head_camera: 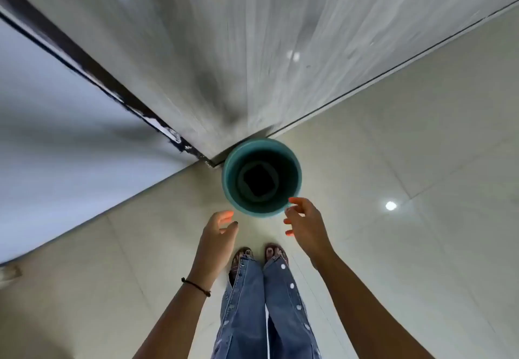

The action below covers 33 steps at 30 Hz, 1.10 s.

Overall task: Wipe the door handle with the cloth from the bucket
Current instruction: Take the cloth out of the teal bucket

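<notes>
A teal bucket (pixel 295 173) stands on the floor at the foot of a grey door (pixel 238 50). Deep inside it lies a dark square shape (pixel 258 180), perhaps the cloth; I cannot tell for sure. My right hand (pixel 304 224) hovers at the bucket's near right rim, fingers spread and empty. My left hand (pixel 219 228) hangs just short of the near left rim, fingers loosely curled and apart, also holding nothing. The door handle is out of view.
A dark door frame (pixel 92 69) runs diagonally on the left beside a pale wall (pixel 42 134). Glossy cream floor tiles (pixel 407 162) spread to the right. My feet in sandals (pixel 259 254) and jeans stand just behind the bucket.
</notes>
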Available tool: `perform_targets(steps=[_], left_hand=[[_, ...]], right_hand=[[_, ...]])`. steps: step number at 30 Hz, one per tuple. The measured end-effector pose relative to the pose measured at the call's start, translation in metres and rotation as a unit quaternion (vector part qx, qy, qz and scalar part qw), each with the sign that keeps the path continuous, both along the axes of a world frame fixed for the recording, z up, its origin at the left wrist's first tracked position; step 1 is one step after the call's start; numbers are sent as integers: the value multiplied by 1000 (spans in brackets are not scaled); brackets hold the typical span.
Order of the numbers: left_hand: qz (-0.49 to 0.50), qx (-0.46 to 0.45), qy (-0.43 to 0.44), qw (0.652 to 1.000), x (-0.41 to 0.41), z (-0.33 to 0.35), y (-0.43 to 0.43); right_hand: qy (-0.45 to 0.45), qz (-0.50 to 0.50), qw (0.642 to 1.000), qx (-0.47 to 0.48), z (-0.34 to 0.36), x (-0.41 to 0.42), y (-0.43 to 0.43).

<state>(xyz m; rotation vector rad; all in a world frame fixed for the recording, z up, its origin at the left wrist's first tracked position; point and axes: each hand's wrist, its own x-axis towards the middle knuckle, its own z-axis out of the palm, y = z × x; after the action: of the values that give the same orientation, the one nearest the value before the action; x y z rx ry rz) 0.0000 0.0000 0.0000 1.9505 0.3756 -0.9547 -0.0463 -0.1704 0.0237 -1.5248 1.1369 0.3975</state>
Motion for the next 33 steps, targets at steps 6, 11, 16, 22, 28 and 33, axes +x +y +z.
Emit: perform_targets(steps=[6, 11, 16, 22, 28, 33], left_hand=[[85, 33, -17, 996, 34, -152, -25], [86, 16, -104, 991, 52, -252, -34], [76, 76, -208, 972, 48, -297, -36], [109, 54, -247, 961, 45, -314, -34], [116, 43, -264, 957, 44, -319, -33], [122, -2, -171, 978, 47, -300, -30]], right_hand=[[49, 42, 998, 1, -184, 46, -5], [79, 110, 989, -57, -306, 71, -9], [147, 148, 976, -61, -394, 103, -14], [198, 178, 959, -99, -451, 124, -18], [202, 198, 945, -164, -469, 122, -11], [82, 77, 992, -50, -406, 117, -10]])
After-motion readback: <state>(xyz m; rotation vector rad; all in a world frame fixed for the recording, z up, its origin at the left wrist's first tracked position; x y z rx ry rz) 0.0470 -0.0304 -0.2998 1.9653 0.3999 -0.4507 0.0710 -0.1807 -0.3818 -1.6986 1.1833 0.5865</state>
